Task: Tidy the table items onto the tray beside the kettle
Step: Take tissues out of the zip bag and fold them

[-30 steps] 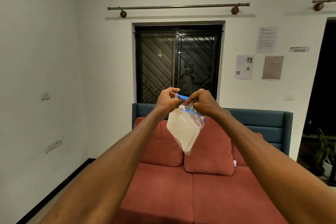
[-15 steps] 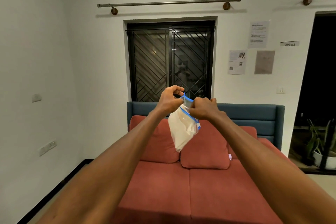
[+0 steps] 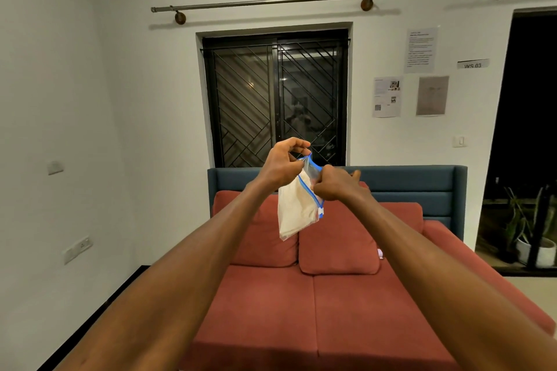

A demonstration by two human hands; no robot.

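In front of the dark grilled window point(image 3: 275, 99), both arms reach forward at chest height and meet over a small clear zip bag point(image 3: 297, 211) with a blue seal strip. The left hand point(image 3: 283, 166) pinches the bag's top corner, its fingers point(image 3: 297, 146) curled closed on the plastic just above the seal. The right hand point(image 3: 336, 185) is a closed fist gripping the seal edge lower down, thumb side toward the bag. The blue strip runs slantwise between the two hands and ends at a small slider tab point(image 3: 321, 212) below the right hand. The bag hangs tilted, its lower corner pointing down, and holds something pale and whitish; what it is cannot be told.

Below and behind the bag stands a red sofa point(image 3: 313, 316) with two red back cushions point(image 3: 337, 238) and a blue backrest point(image 3: 416, 187). A metal curtain rod point(image 3: 271, 2) runs above the window. Printed sheets point(image 3: 420, 50) are stuck on the white wall to the right, near a label reading "WS 03" point(image 3: 472, 64). A potted plant point(image 3: 530, 238) stands at the far right by a dark doorway.
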